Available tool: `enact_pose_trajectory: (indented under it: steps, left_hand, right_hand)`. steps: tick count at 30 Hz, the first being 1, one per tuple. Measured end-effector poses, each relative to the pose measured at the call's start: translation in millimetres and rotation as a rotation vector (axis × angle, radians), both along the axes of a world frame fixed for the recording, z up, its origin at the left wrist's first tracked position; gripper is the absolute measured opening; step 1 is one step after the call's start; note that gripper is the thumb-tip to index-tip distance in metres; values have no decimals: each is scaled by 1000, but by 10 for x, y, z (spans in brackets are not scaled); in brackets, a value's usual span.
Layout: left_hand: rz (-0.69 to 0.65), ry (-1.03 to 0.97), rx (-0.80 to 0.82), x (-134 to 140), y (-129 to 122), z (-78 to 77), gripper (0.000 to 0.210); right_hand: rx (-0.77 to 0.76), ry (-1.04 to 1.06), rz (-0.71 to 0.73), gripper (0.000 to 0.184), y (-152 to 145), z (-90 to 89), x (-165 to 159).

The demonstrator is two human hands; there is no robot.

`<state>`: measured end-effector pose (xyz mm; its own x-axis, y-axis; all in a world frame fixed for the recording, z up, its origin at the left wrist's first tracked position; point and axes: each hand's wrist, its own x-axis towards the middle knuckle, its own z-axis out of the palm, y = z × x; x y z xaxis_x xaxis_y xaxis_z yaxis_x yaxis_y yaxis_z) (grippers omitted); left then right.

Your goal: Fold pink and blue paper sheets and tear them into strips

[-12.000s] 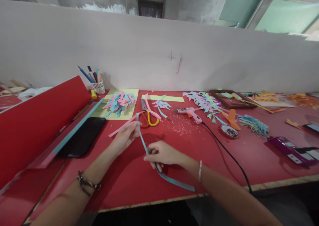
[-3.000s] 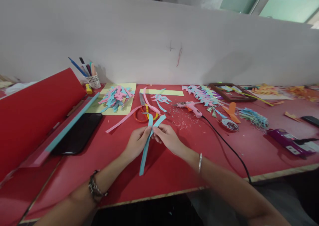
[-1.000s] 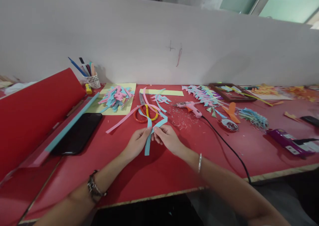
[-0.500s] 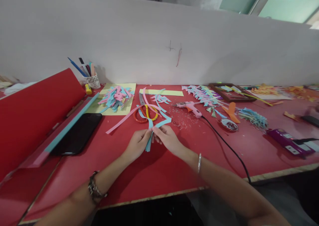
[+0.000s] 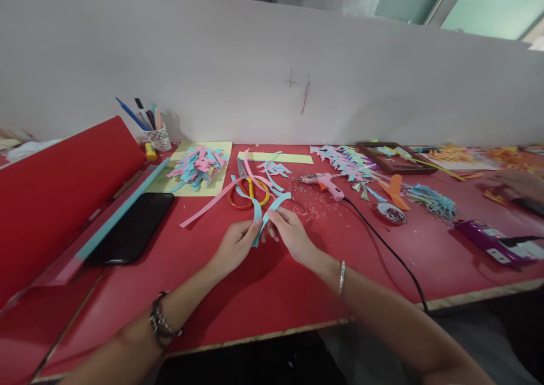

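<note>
Over the near middle of the table, my left hand [image 5: 236, 242] pinches a light blue paper strip [image 5: 257, 210] between thumb and fingers. My right hand [image 5: 292, 235] is closed on a light blue length [image 5: 279, 201] that slants up to the right. Both lengths meet in a V between my hands; whether they are one folded strip I cannot tell. Just beyond lie scissors [image 5: 250, 191] with red and yellow handles, partly under strips. A long pink paper strip [image 5: 208, 206] crosses them, and small folded blue and pink pieces [image 5: 275, 169] lie behind.
Left are a black phone [image 5: 135, 226], a red board [image 5: 72, 187], a pen cup [image 5: 158, 138] and a pile of cut strips [image 5: 199, 166]. Right are a pink glue gun [image 5: 325, 184] with a trailing cord, a purple power strip [image 5: 488, 240] and another person's hand [image 5: 521, 184].
My hands have drawn slightly apart, and the blue lengths between them have spread into a V. The tail below my fingers looks shorter. Another person's hand has come in at the far right.
</note>
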<state>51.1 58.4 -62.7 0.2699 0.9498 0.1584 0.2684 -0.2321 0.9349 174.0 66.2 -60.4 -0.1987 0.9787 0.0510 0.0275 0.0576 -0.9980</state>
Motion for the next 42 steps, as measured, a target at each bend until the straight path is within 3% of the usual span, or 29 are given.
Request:
enact_pose_trajectory:
  steps: [8,12,17,21,28,33,42]
  left_hand:
    - [58,-18,56,-4,-14,9,46]
    - [162,-24,45,-7,-16,27,48]
    - [36,8,23,-10,-7,-4,49]
    - [9,86,90,-25,-18,-20,48]
    - [85,78,138,-13,-47,38,48]
    - [212,35,126,-26,-41,30,48]
    - [279,-84,78,-70,-13,62,51]
  right_hand:
    - [48,-42,126,33,-43,10,-29]
    - [44,-70,129,31,-35,-7,-17]
    - [35,-39,34,34,-16,1,-5]
    - [33,-37,78,34,-35,37,-21]
    - [61,-37,180,35,-67,33,-38]
    - [51,-43,156,28,-53,5,-15]
    - [-24,-112,149,25,-53,50,-16]
